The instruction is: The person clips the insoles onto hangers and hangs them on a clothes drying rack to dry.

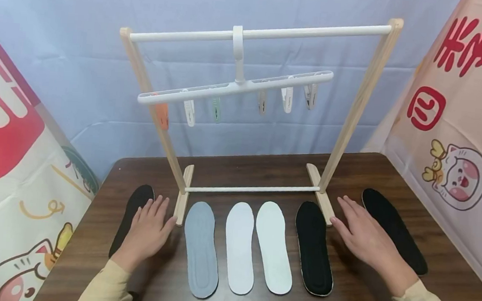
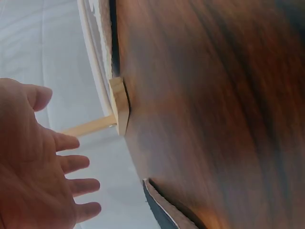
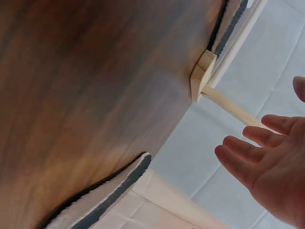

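Insoles lie in a row on the table (image 1: 265, 164) between and beside my hands. From the head view, my left hand (image 1: 147, 228) rests flat with fingers spread, half over the black insole (image 1: 127, 217) on its outer side, and the gray insole (image 1: 201, 249) sits just inside it. My right hand (image 1: 363, 236) is flat and relaxed too, holding nothing, between a black insole (image 1: 314, 248) toward the middle and another black insole (image 1: 394, 228) on its outer side. Two white insoles (image 1: 256, 246) lie midway between my hands. Beyond my fingertips stands the wooden rack (image 1: 361, 103), with a clip hanger (image 1: 237, 86) on its top bar. I think the risk is knocking the rack's feet, which are close to both sets of fingertips; a careless reach could make it slide or tip.

From the left wrist view, my left hand (image 2: 33, 167) is open with fingers apart, and the rack foot (image 2: 119, 105) is near them. An insole edge (image 2: 162, 205) shows below.

From the right wrist view, my right hand (image 3: 269, 171) is open, gripping nothing, with the other rack foot (image 3: 202, 74) just beyond. An insole's edge (image 3: 119, 186) near the table's rim could, I judge, be brushed off by my sleeve.
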Available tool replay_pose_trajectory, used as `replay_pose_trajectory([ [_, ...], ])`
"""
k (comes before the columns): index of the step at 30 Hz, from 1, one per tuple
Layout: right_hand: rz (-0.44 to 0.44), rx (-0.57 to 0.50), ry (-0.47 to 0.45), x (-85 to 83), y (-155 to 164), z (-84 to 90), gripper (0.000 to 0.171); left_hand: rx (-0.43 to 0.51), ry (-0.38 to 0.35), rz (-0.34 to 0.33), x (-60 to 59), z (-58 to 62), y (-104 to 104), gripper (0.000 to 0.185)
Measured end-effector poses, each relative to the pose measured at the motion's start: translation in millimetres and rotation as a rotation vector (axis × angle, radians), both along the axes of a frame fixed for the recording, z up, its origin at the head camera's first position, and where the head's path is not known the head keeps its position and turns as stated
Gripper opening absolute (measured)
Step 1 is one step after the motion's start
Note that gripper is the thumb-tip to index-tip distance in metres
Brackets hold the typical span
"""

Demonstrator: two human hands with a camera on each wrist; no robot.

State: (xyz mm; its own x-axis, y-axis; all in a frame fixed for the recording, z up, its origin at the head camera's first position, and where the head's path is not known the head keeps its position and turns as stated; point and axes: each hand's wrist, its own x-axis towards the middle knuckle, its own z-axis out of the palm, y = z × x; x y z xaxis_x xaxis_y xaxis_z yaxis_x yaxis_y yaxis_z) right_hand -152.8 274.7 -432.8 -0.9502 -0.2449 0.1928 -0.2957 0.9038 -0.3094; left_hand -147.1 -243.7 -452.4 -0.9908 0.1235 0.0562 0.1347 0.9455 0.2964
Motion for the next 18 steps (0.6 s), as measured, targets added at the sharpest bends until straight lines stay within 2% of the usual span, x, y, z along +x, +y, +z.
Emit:
replay_pose_trajectory([
  [8, -0.002, -0.044, 0.041, -7.3, -7, 12.3, 0.06, -0.025, 0.026, 0.023, 1.2, 0.0, -10, 0.063],
  [18, -0.006, -0.053, 0.026, -16.9, -12, 30.8, 0.061, -0.014, 0.024, 0.068, 3.2, -0.6, -22, 0.062],
])
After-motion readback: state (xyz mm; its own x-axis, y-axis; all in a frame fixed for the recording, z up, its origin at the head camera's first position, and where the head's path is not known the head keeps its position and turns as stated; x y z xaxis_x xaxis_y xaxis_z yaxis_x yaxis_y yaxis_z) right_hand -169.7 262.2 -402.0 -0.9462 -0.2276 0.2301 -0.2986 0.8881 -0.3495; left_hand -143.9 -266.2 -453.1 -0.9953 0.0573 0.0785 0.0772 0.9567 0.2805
